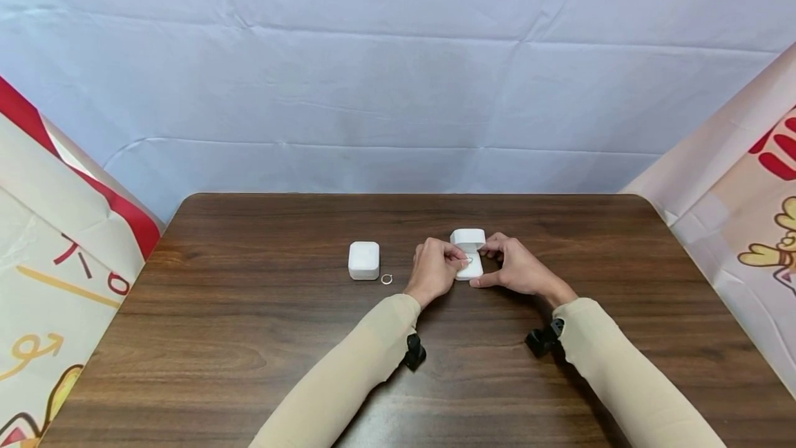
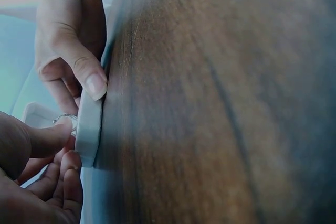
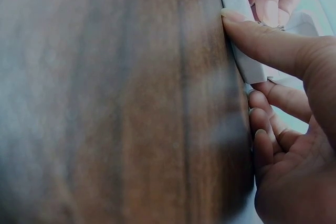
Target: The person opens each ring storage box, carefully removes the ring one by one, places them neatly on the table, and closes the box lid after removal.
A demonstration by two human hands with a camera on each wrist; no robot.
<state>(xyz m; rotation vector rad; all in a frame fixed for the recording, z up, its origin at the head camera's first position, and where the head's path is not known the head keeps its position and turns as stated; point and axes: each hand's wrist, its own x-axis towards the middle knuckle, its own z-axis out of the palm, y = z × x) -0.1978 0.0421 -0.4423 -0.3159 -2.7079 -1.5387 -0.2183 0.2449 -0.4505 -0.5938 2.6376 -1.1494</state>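
A white ring box (image 1: 468, 236) stands on the table with its lid raised. My left hand (image 1: 433, 269) pinches a ring (image 2: 65, 115) between thumb and index finger at the box's cushion. How deep the ring sits in the cushion is hidden by the fingertips. From the other side my right hand (image 1: 519, 268) holds the box, its thumb on the front edge of the base (image 3: 247, 66) and a finger toward the back. The remaining right fingers curl loosely beside the box.
Left of the hands, a second white ring box (image 1: 363, 260) stands closed. Another ring (image 1: 387, 274) lies on the wooden table (image 1: 261, 337) beside it. Pale cloth (image 1: 373, 88) hangs behind the table, with printed cloth at both sides.
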